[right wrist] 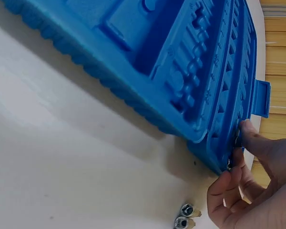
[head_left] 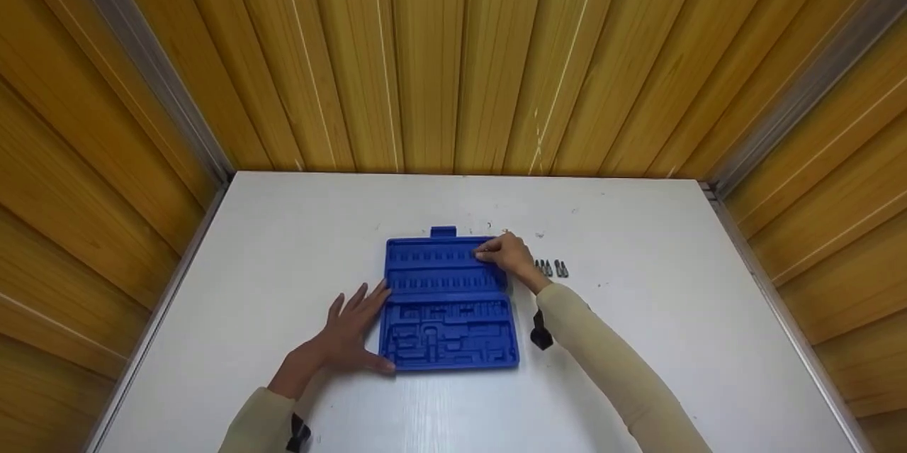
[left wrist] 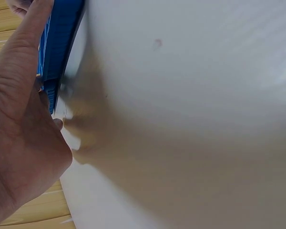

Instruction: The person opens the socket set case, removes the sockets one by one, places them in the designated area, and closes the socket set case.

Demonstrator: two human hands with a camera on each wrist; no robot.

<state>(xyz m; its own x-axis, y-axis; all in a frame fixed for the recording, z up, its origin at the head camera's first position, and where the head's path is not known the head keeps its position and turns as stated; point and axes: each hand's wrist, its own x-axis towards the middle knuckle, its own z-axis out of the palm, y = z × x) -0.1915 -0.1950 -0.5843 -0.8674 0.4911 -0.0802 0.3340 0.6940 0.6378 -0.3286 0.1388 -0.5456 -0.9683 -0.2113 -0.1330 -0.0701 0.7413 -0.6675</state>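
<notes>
A blue plastic tool case (head_left: 450, 294) lies unfolded on the white table, with moulded slots in both halves. At its left edge my left hand (head_left: 348, 337) is spread, fingertips touching the upper side and thumb at the lower left corner. My right hand (head_left: 506, 254) is over the far right corner of the case. In the right wrist view, its thumb and fingers pinch a small metal socket (right wrist: 237, 137), mostly hidden, at the slots. Another metallic glint shows at the corner by the fingers. Several loose sockets (head_left: 551, 268) stand just right of that hand.
The white table (head_left: 638, 354) is bounded by yellow wood-patterned walls (head_left: 432, 56) at the back and sides. A blue latch tab (head_left: 443, 232) sticks out from the far edge of the case. Small dark specks dot the tabletop behind it.
</notes>
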